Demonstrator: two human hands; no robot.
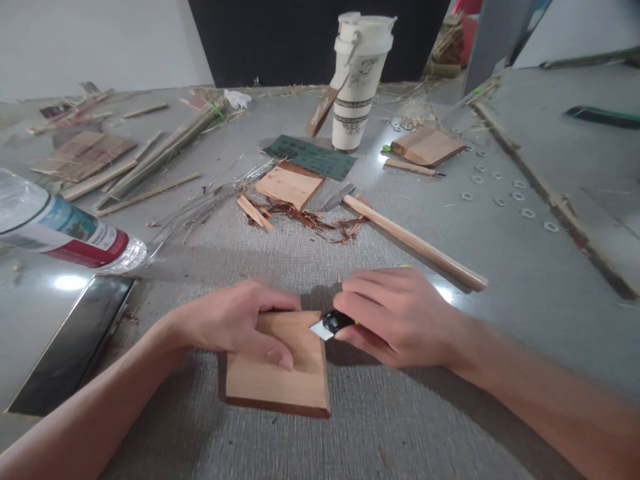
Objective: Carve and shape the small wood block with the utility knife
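Note:
A flat wooden block [290,380] lies on the grey mat [350,433] right in front of me. My left hand [240,323] presses down on its upper left part, thumb across the face. My right hand [395,317] grips a utility knife [331,324] with a black and yellow body. The short blade rests at the block's upper right edge.
A hammer [410,241] with a wooden handle lies just beyond my right hand. Behind it are a second wood block [290,185] amid shavings, green sandpaper [313,155], a tall white cup [357,80], washers [500,193], bamboo strips [150,167]. A plastic bottle [60,230] and dark phone [75,340] lie left.

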